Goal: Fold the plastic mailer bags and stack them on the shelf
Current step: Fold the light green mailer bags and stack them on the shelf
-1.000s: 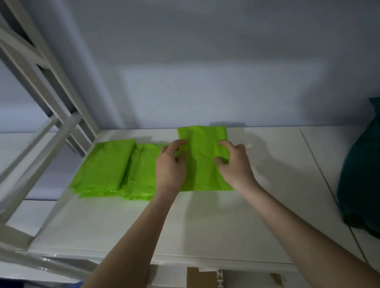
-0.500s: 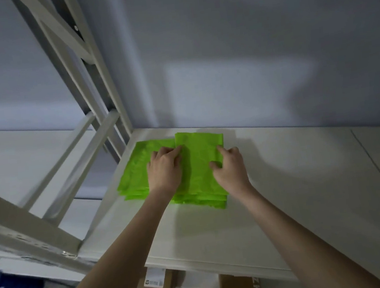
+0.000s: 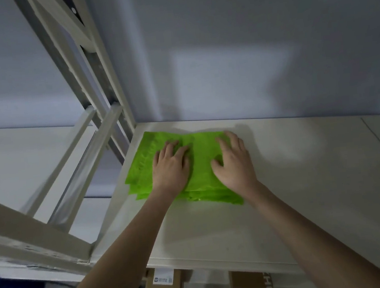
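Since the earlier frame the top folded bright-green plastic mailer bag (image 3: 201, 159) has slid onto the stack. Left hand (image 3: 170, 168) and right hand (image 3: 233, 162) now press flat, fingers spread, gripping nothing. One green stack, two hands, one white shelf board (image 3: 306, 178).

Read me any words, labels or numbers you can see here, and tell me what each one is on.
"H": a single sideways letter on the right cardboard box under the shelf; the rest is cut off.
White label with a small dark logo on the left cardboard box: print too small and blurred to read.
Green mailer bags: no print visible.
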